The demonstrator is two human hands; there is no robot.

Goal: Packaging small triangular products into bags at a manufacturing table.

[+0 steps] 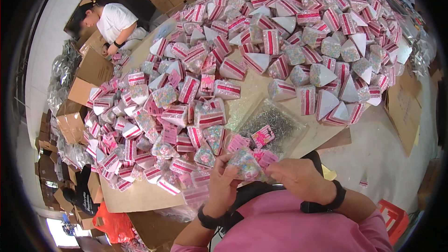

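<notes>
Both my hands hold one small wedge-shaped cake-slice toy (246, 163) with coloured sprinkles on top, close to my chest. My left hand (220, 186) grips its left side, and my right hand (298, 177) pinches its right end. Each of my wrists has a black band on it. Just beyond the toy lies a clear bag of small silvery parts (275, 126) with a pink striped card (262, 136) on it. A huge heap of the same pink-and-white striped wedge toys (242, 51) covers the cardboard-topped table (135, 195) in front of me.
Another person in a white shirt (114, 21) bends over at the far left of the table. Brown cardboard boxes (81, 88) stand along the left and back. An orange plastic bag (114, 226) lies lower left, a red stool (394, 219) lower right.
</notes>
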